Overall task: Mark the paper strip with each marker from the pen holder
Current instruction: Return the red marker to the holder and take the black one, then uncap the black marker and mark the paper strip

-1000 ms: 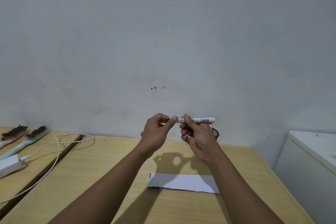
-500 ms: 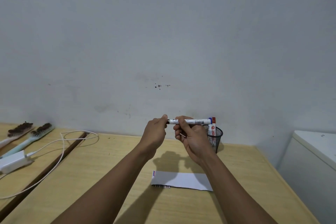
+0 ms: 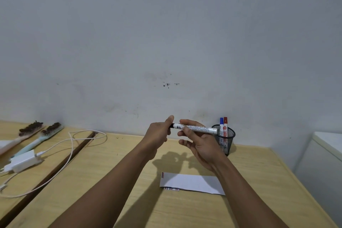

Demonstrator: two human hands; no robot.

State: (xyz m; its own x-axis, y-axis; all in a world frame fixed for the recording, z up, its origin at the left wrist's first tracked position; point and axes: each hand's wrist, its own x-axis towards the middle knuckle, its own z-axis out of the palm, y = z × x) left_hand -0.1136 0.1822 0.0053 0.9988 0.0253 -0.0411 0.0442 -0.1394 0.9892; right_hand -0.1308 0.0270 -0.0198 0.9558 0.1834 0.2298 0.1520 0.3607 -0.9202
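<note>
Item: white marker [image 3: 196, 129], black at its left end, held level above the counter [image 3: 114, 168] in front of the wall [image 3: 166, 33]. The barrel is pinched between thumb and forefinger of the right hand [image 3: 200, 146]; the remaining fingers are left loosely spread beneath it. The black end is gripped by the closed fingertips of the left hand [image 3: 159, 133]. Whether the cap is seated or drawn off cannot be told.

Item: paper strip [image 3: 192, 183], white, laid flat on the counter below the hands, towards the right half of the top. A printed red and blue edge is seen at its left end. No marker stroke can be made out on it.

Item: pen holder [image 3: 224, 140], black mesh, stood upright near the back edge of the counter, at the wall, just right of the right hand. Two markers are stood in it side by side: a blue-capped marker [image 3: 221, 123] and a red-capped marker [image 3: 225, 122].

Item: white charger [image 3: 23, 162] with white cable [image 3: 74, 146], laid on an adjoining wooden surface at the left; the cable is looped across the gap onto the back left of the counter.

Item: two brushes [image 3: 42, 133], laid side by side at the far left, bristles towards the wall.

Item: white cabinet [image 3: 322, 163], placed beyond the counter's right edge.
</note>
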